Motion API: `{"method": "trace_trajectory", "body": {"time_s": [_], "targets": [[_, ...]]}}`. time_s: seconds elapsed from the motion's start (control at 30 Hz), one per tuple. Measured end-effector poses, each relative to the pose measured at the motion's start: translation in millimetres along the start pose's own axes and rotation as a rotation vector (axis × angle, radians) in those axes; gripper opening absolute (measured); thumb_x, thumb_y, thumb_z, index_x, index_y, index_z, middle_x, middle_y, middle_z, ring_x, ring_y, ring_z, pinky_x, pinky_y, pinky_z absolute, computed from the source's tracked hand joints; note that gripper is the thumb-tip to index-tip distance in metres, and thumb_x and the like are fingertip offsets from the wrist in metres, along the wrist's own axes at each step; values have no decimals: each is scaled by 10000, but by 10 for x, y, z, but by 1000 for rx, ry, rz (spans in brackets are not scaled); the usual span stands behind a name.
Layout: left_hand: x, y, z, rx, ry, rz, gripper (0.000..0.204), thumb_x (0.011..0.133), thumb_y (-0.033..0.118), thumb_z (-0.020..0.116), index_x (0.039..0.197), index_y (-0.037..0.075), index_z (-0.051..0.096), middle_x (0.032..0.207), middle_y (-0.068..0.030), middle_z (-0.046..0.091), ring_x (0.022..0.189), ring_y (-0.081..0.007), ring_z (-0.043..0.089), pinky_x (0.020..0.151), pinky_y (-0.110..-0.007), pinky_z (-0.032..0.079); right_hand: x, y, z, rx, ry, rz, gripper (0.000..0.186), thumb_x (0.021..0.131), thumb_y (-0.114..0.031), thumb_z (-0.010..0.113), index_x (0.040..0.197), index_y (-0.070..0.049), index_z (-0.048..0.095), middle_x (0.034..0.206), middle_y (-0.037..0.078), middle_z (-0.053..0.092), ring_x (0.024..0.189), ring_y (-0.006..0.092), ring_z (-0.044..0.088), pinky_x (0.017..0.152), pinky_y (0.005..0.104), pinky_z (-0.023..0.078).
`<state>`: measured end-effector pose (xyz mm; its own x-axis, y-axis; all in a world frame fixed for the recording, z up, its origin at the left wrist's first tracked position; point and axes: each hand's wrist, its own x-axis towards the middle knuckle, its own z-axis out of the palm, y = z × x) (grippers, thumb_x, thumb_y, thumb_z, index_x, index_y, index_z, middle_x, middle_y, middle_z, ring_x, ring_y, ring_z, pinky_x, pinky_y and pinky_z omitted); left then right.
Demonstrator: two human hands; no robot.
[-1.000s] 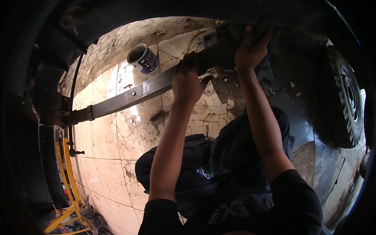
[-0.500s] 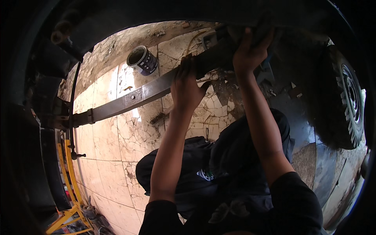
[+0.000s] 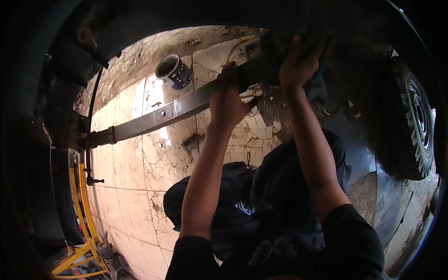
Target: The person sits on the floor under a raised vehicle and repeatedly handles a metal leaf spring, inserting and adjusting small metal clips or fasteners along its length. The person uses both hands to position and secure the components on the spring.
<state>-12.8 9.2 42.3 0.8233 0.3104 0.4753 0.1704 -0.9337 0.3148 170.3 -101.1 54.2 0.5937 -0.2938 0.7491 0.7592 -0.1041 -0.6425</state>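
A long dark-grey steel leaf spring (image 3: 179, 106) slants from the lower left up toward the middle, beneath a dark vehicle frame (image 3: 186, 14). Across its upper part lies my left hand (image 3: 227, 102), fingers bent over the far side and thumb stuck out to the right. Farther right, my right hand (image 3: 300, 67) reaches up to a dark part under the frame, thumb and fingers around it. Shadow hides what that part is. A clamp band (image 3: 111, 135) wraps the spring near its left end.
An open paint can (image 3: 179, 77) stands on the cracked tile floor (image 3: 126, 168) beyond the spring. At right is a wheel with a chunky tyre (image 3: 420, 116). A yellow metal stand (image 3: 84, 210) is at lower left, beside a thin dark rod (image 3: 89, 130). My bent knees are below my hands.
The leaf spring, can and rod appear slightly farther right in the view. My left hand has shifted a little rightward too, still on the spring. My right hand stays almost in place.
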Motion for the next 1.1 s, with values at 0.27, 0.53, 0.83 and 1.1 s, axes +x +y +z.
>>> {"method": "trace_trajectory", "body": {"time_s": [0.27, 0.53, 0.83, 1.1], "targets": [[-124, 177, -38, 37, 38, 9, 995, 742, 297, 1017, 1536, -62, 536, 1590, -289, 579, 1482, -450, 575, 1239, -472, 499, 88, -16, -65, -61, 7, -23, 829, 1088, -360, 737, 1673, 85, 353, 1490, 369, 649, 1425, 474, 637, 1148, 459, 521], [246, 23, 9, 65, -11, -88, 993, 773, 312, 1003, 1574, -39, 534, 1585, -300, 590, 1528, -443, 534, 1234, -486, 500, 34, 66, -12, -29, 4, -46, 831, 1083, -339, 745, 1677, 85, 348, 1507, 370, 637, 1432, 467, 634, 1158, 464, 515], [30, 153, 67, 121, 41, -73, 1133, 692, 353, 1052, 1588, -50, 488, 1614, -311, 546, 1541, -456, 505, 1249, -493, 480, 9, 30, 26, 84, 36, -4, 825, 1069, -342, 744, 1647, 124, 385, 1546, 370, 601, 1462, 471, 604, 1207, 475, 481], [-73, 146, 201, 181, 202, 12, 736, 909, 252, 894, 1480, -85, 574, 1521, -316, 612, 1482, -471, 558, 1261, -535, 445, 79, 54, 23, 14, 58, -44, 798, 1063, -284, 754, 1652, 111, 387, 1486, 344, 662, 1396, 451, 666, 1147, 451, 532]]}}
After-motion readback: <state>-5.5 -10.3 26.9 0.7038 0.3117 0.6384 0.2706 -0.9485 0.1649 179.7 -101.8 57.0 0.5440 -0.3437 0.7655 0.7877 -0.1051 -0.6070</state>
